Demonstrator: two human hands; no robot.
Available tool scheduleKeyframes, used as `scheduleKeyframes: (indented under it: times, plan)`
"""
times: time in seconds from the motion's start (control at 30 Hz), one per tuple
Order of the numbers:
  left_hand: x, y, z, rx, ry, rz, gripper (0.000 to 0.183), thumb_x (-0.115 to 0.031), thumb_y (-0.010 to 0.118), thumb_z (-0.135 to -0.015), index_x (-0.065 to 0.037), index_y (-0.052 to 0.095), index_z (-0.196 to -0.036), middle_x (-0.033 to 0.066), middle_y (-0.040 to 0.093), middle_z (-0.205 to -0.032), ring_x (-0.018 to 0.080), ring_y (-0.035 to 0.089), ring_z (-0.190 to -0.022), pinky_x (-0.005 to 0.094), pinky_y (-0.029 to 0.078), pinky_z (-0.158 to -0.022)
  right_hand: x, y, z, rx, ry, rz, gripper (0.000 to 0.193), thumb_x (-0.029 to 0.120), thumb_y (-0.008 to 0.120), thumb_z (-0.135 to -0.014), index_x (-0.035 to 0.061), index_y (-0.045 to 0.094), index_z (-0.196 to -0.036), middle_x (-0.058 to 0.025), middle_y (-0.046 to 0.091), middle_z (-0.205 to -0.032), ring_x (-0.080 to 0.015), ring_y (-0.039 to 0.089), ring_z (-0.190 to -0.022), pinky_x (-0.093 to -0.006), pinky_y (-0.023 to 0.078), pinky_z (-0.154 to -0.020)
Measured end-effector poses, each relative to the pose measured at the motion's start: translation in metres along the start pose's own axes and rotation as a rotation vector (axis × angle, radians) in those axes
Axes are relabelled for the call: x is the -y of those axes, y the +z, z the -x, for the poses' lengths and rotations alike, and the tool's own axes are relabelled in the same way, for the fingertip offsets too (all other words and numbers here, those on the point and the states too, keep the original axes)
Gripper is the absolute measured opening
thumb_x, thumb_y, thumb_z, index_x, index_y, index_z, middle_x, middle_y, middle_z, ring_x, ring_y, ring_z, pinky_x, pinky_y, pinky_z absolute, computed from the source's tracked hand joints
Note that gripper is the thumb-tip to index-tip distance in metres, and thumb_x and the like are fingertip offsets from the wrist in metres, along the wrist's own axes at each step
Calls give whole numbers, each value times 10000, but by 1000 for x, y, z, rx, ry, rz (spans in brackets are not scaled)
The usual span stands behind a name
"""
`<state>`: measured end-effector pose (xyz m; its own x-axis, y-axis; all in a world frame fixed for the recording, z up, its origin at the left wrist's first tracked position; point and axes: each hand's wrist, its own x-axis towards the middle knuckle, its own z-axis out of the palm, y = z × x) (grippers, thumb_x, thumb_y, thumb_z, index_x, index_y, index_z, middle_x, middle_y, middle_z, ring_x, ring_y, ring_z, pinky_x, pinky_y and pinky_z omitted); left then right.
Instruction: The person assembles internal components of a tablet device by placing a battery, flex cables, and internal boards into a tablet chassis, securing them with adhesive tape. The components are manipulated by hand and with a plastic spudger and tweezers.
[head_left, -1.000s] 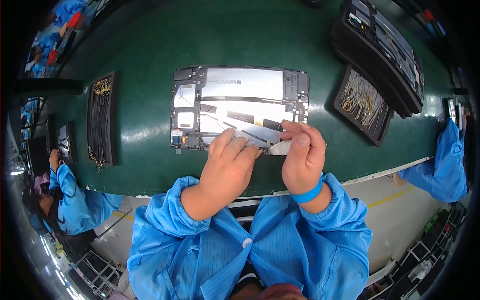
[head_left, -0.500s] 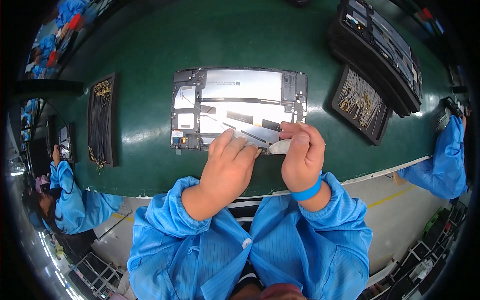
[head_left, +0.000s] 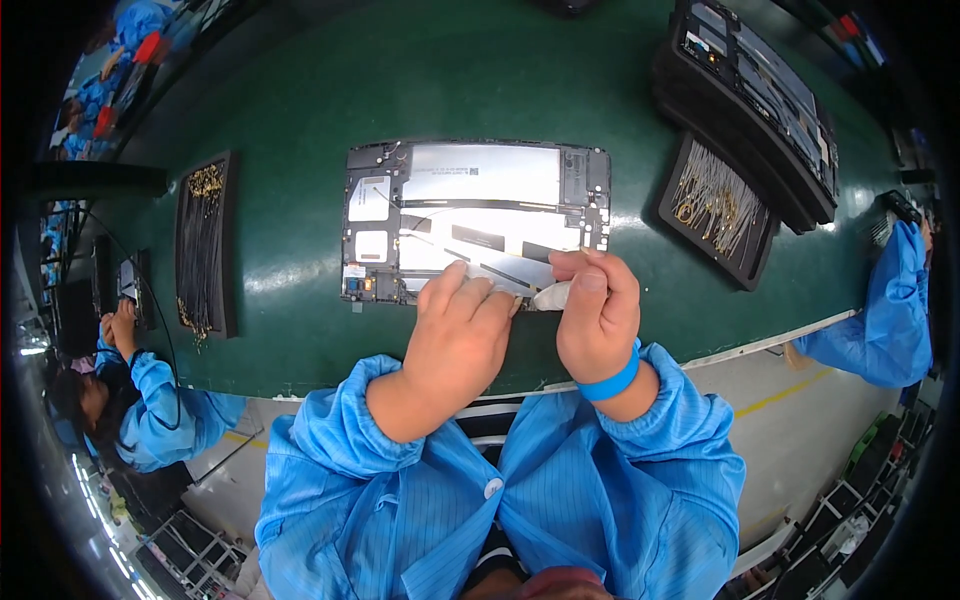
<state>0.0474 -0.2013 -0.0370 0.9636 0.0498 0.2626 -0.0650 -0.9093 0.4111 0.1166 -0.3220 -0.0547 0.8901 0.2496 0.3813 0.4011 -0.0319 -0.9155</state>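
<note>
An opened tablet lies on the green table in front of me, with silver battery panels and dark circuit parts exposed. My left hand rests over its near edge, fingers bent and close together; what its fingertips press or hold is hidden. At the near right corner, my right hand is closed in a pinch, and whatever sits between thumb and fingers is too small to make out. A white finger cover on that hand points at the tablet's near edge. A blue wristband circles my right wrist.
To the left stands a black tray of dark cables with gold ends. Right of the tablet, another black tray holds pale cables, partly under a stack of black trays topped by an opened tablet. Co-workers in blue sit on both sides.
My right hand has shifted slightly left along the tablet's near right corner. The left hand stays nearly in place. The co-worker at left has brought both hands up to their device.
</note>
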Motion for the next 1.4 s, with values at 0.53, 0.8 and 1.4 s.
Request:
scheduleKeyframes:
  times: [0.53,0.8,1.4]
  plan:
    - [1,2,-2,-21,-6,2,185,-82,596,-649,-59,577,-832,86,528,-850,302,445,-939,381,342,-793,10,0,-4,20,119,-39,139,103,502,-806,-4,499,-896,-122,589,-795,-212,566,-665,-288,450,-617]
    - [2,0,-2,-17,0,5,189,-86,598,-647,-57,575,-832,86,524,-857,298,441,-944,381,339,-790,8,-2,-4,164,-41,132,124,71,548,-742,-3,508,-832,-125,581,-751,-272,555,-668,-329,444,-623]
    - [1,2,-1,-21,-16,31,199,-57,626,-638,-48,577,-830,107,525,-881,316,456,-926,408,364,-826,0,-4,2,71,-17,-54,185,106,472,-828,18,438,-988,-129,579,-799,-175,563,-689,-261,453,-610]
